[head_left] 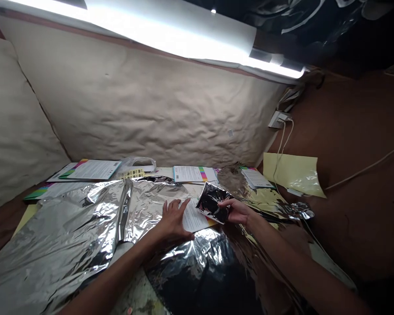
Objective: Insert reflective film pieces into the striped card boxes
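Observation:
In the head view my right hand [238, 211] pinches a small shiny dark foil packet [213, 202] by its right side, tilted above the table. Under the packet lies a printed white card [195, 217] with a coloured edge, partly covered. My left hand [175, 221] rests at the card's left side with its thumb and fingers spread apart. Large silver foil sheets [85, 227] spread out to the left of my left arm. Dark reflective foil [210, 271] lies below both hands.
Printed card packs [92, 169] are stacked at the back left, beside a clear plastic bag [138, 164]. Another printed pack [190, 173] lies at the back middle. A yellow sheet [292, 173] and white cables [284, 140] are on the right, under a bright tube light [170, 30].

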### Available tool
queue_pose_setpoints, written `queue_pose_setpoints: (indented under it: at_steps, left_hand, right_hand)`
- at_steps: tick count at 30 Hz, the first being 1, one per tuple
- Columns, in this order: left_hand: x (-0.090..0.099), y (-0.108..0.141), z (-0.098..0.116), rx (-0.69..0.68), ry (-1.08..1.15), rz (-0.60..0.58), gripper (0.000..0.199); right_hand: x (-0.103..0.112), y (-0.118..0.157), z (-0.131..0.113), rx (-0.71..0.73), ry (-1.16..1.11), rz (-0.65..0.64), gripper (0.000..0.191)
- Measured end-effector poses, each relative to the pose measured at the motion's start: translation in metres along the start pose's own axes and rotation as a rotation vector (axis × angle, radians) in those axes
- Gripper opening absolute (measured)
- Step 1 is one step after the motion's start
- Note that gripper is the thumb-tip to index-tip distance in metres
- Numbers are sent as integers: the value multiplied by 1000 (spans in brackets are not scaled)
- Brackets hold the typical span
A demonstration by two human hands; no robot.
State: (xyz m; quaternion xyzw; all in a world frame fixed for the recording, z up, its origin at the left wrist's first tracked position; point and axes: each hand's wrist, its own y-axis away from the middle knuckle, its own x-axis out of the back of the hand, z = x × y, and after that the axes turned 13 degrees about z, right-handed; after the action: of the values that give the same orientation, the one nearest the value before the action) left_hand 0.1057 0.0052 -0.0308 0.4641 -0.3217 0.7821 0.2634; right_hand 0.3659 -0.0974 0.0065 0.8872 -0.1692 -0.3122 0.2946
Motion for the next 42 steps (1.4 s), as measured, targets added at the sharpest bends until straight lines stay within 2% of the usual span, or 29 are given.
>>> queue_pose_setpoints:
  at_steps: [7, 12, 16, 20, 24, 26, 29, 32, 35, 39, 42]
  left_hand:
    - [-5, 0, -2, -20, 16, 13, 133]
    - [1, 2, 5, -110, -55, 110, 134]
    - [14, 5, 16, -241, -113, 210, 126]
    - [22, 6, 22, -291, -130, 213, 121]
    - [21, 5, 21, -208, -127, 190, 123]
    - [23, 5, 20, -186, -135, 201, 123]
    - [27, 3, 22, -249, -152, 214, 116]
    - [31, 3, 26, -313, -164, 233, 110]
    - [32, 4, 29, -328, -158, 245, 110]
    - [33, 4, 28, -312, -168, 303, 106]
    - [37, -1, 23, -243, -207, 395, 108]
  right_hand:
    - [-8, 8, 4, 98, 5, -19, 18]
    - [-11, 19, -2, 66, 81, -81, 11]
    - [-10, 23, 1, 81, 128, -142, 24]
    - [-11, 18, 9, 178, 153, -224, 42]
    - [-18, 12, 14, 287, 212, -221, 38]
    - [-20, 9, 15, 313, 223, -260, 39]
    - [-18, 7, 16, 299, 268, -359, 40]
    - [-13, 8, 17, 276, 323, -410, 28]
    - [-14, 10, 21, 292, 310, -386, 17]
    - [-21, 18, 24, 321, 279, -338, 19]
    - [-20, 27, 15, 441, 135, -155, 14]
